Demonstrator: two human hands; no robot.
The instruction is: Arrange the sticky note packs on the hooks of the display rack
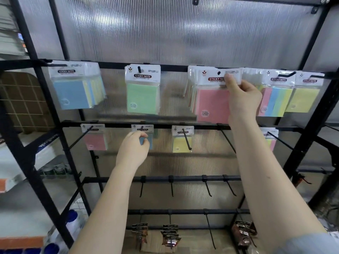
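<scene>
"STICKY NOTE" on the green pack's header (142, 76); likewise neighbouring packs

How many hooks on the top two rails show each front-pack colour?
By the front pack showing on each hook, top two rails:
Blue: 2
Green: 1
Pink: 2
Yellow: 2
Multicolour: 2
Total: 9 hooks with packs; packs stacked behind cannot be counted.

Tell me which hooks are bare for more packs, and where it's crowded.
Bare: the third-row hooks, and the second-row hook between the yellow pack and the right forearm. Crowded: the top row, where the right hand holds a pink pack.
</scene>
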